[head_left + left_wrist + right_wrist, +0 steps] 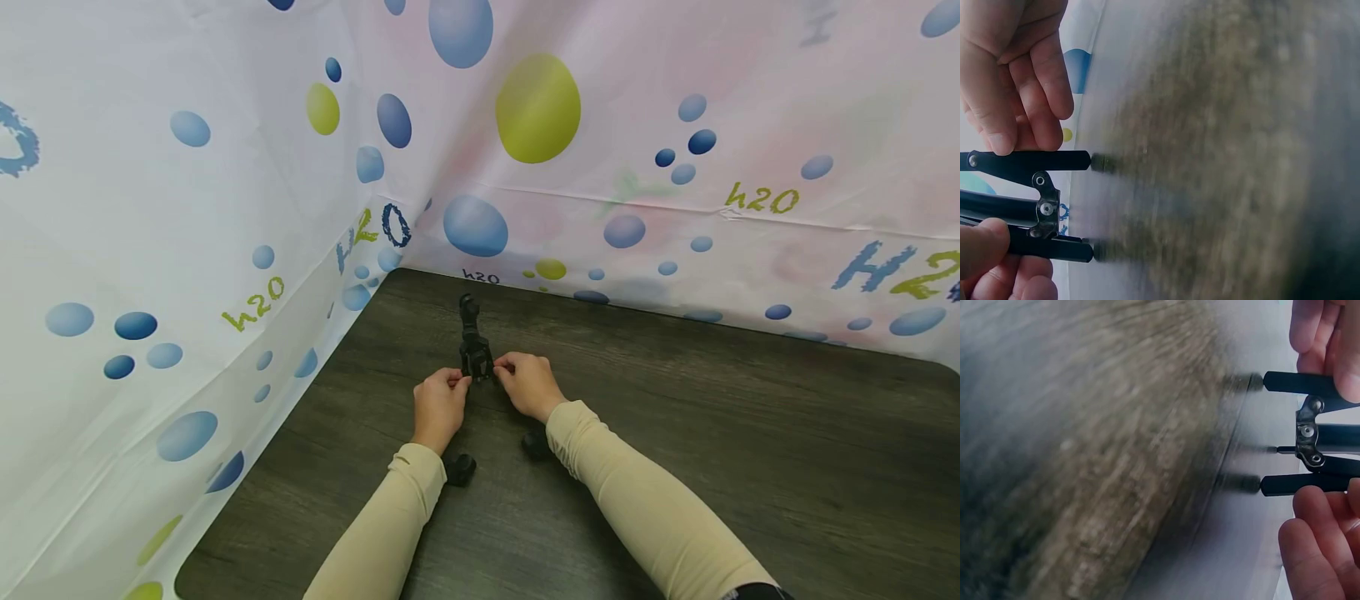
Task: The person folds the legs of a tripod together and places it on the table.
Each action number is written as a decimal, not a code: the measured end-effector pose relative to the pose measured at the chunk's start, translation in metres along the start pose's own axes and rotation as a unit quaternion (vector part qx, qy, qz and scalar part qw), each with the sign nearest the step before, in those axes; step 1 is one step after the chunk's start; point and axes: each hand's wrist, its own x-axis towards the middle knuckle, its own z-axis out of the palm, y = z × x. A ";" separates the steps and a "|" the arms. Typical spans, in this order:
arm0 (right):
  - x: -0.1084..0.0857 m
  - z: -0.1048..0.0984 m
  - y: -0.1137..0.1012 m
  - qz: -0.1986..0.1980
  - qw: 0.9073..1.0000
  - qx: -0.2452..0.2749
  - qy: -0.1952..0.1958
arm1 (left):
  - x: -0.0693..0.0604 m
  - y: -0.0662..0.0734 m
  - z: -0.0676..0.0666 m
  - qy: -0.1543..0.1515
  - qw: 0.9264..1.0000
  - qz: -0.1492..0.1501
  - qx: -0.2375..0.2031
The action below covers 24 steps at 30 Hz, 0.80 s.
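Between the hands stands a small black tripod (474, 346), its narrow top part pointing toward the back wall. My left hand (438, 408) pinches one tripod leg (1066, 249) between thumb and fingers. On the opposite side my right hand (531, 386) holds another leg (1288, 485) with its fingertips. The legs are slightly spread, and a metal hinge bracket (1047, 209) links them to the central column. Dark rubber feet (1105, 164) look blurred at the leg ends; whether they touch the table cannot be told. In the head view, the fingers partly cover the lower legs.
A dark wood-grain table (720, 450) lies under the arms. White sheeting with blue and green dots (538, 108) rises along its back and left edges. Small black pieces (461, 470) show beside both wrists, partly hidden by the sleeves.
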 end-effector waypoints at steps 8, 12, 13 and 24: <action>0.000 0.003 0.002 -0.009 1.000 -0.008 0.011 | 0.001 -0.002 0.002 0.001 1.000 -0.004 0.008; 0.000 0.002 0.001 -0.007 1.000 -0.009 0.012 | 0.002 -0.003 0.003 0.004 1.000 -0.001 0.011; 0.000 0.003 0.001 -0.006 1.000 -0.009 0.012 | 0.002 -0.003 0.003 0.004 1.000 0.000 0.011; -0.002 0.006 0.000 -0.013 1.000 -0.023 0.000 | 0.005 -0.004 0.002 -0.002 1.000 -0.011 0.009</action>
